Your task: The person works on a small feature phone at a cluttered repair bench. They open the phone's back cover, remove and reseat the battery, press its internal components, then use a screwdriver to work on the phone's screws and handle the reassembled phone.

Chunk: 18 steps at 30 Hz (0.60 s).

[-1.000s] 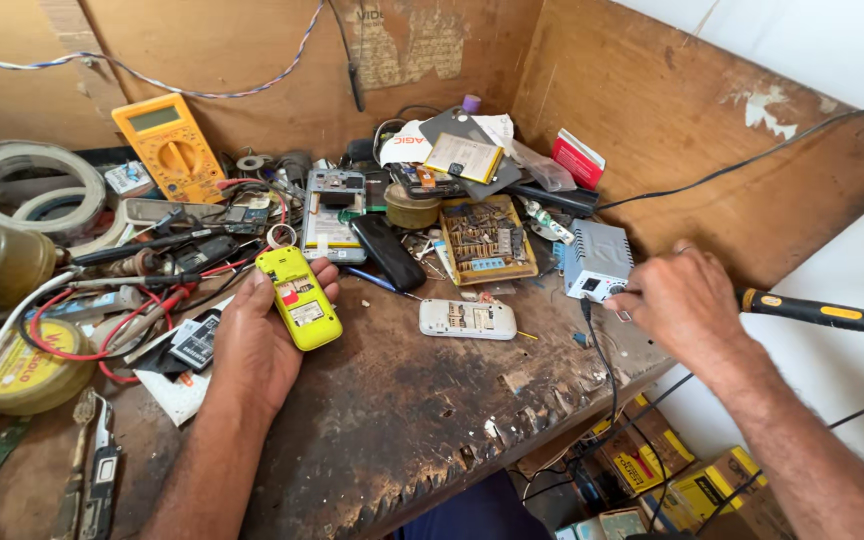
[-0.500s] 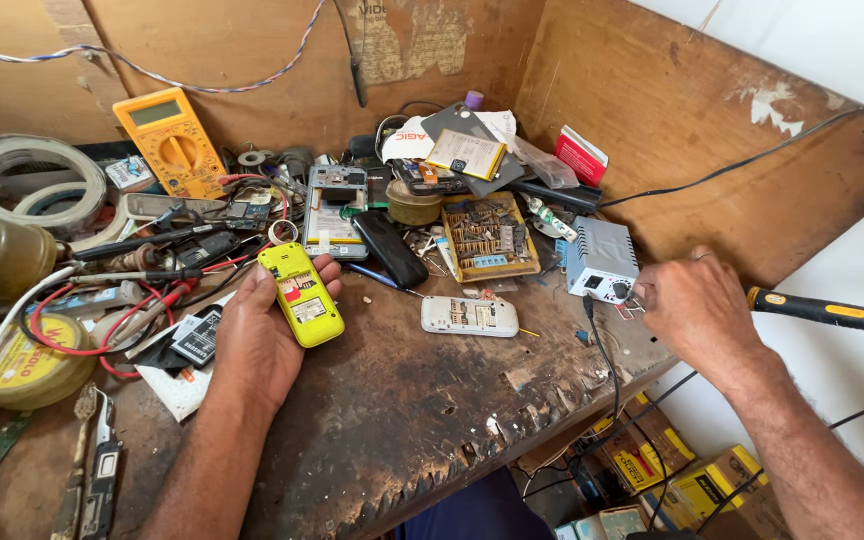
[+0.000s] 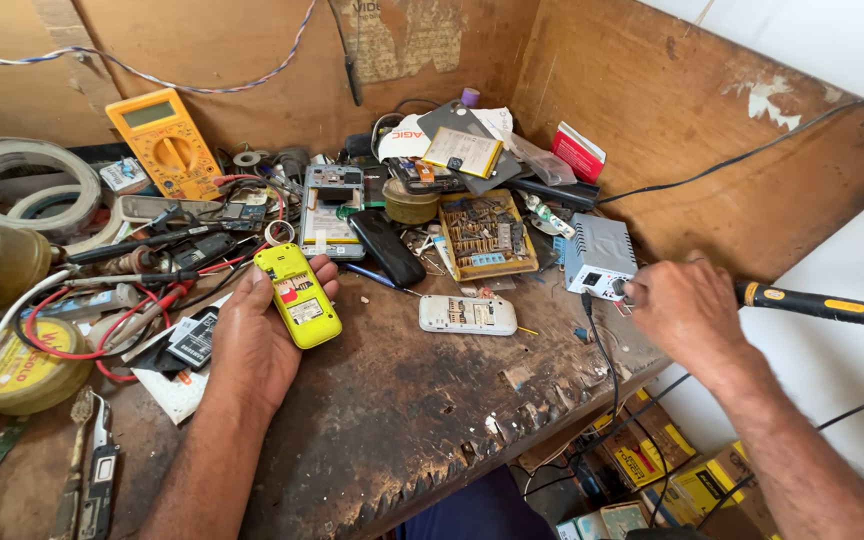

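Note:
My left hand (image 3: 257,340) holds a yellow mobile phone (image 3: 297,294) with its back open, resting on the worn wooden workbench (image 3: 392,420). My right hand (image 3: 687,310) is at the right edge of the bench, its fingers pinched on a knob at the front of a small grey box unit (image 3: 600,254). A black cable (image 3: 602,350) drops from that unit over the bench edge. A white phone (image 3: 467,314) lies face down between my hands.
A yellow multimeter (image 3: 164,144) leans at the back left. Tape rolls (image 3: 12,185), red wires (image 3: 72,320), a black phone (image 3: 388,247), a tray of small parts (image 3: 487,234) and phone boards crowd the back. A black-and-yellow handled tool (image 3: 827,306) sticks out at the right.
My right hand has moved slightly toward the grey box and now pinches its knob. My left hand with the yellow phone has stayed put.

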Each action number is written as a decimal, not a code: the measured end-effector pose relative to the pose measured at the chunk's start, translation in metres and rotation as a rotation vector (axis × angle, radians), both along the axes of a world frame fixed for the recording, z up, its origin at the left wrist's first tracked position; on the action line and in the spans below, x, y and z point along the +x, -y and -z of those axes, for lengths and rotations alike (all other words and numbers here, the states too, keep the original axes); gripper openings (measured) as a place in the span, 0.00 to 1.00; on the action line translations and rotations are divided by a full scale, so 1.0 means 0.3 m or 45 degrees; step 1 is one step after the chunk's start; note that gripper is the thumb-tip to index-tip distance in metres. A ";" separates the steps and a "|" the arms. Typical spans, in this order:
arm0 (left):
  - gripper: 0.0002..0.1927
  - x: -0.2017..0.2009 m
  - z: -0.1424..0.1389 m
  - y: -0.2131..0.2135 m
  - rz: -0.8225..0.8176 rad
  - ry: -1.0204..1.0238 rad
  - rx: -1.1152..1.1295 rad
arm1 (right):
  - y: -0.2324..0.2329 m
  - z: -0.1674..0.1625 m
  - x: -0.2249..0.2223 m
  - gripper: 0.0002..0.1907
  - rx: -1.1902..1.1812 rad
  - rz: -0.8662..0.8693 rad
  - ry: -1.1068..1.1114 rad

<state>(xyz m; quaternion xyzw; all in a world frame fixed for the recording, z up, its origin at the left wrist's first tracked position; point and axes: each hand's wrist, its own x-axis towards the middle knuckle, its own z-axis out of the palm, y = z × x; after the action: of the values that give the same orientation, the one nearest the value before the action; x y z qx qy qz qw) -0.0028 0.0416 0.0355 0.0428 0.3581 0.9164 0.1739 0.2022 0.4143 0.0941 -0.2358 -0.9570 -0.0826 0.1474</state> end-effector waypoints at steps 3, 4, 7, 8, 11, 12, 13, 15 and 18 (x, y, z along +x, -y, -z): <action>0.22 -0.001 0.001 0.000 -0.003 -0.004 -0.001 | -0.010 -0.020 0.010 0.07 -0.044 -0.022 -0.065; 0.22 -0.001 0.000 0.001 -0.004 -0.004 -0.003 | -0.005 -0.025 0.011 0.08 -0.048 -0.031 -0.108; 0.22 0.000 -0.004 0.001 -0.002 -0.016 -0.006 | 0.027 -0.022 -0.004 0.10 -0.030 -0.007 -0.057; 0.22 0.002 -0.005 0.001 -0.003 -0.019 -0.006 | 0.040 -0.015 -0.013 0.12 0.035 0.008 -0.039; 0.22 0.004 -0.010 0.001 -0.005 -0.004 -0.022 | 0.061 0.006 -0.027 0.15 0.137 0.053 0.010; 0.22 0.005 -0.010 0.002 -0.009 0.006 -0.026 | 0.062 0.013 -0.034 0.13 0.109 0.069 0.023; 0.22 0.006 -0.012 0.001 -0.012 0.014 -0.028 | 0.059 0.017 -0.038 0.12 0.084 0.085 0.034; 0.22 0.009 -0.012 0.000 -0.012 0.020 -0.026 | 0.047 0.019 -0.033 0.11 0.082 0.087 0.067; 0.23 0.010 -0.014 0.000 -0.003 0.001 -0.020 | 0.021 -0.001 -0.008 0.10 -0.006 0.111 0.095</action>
<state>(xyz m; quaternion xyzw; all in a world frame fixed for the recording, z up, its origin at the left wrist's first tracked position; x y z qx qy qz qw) 0.0001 0.0416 0.0396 0.0407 0.3651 0.9138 0.1733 0.1999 0.4081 0.0944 -0.2744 -0.9508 -0.0953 0.1075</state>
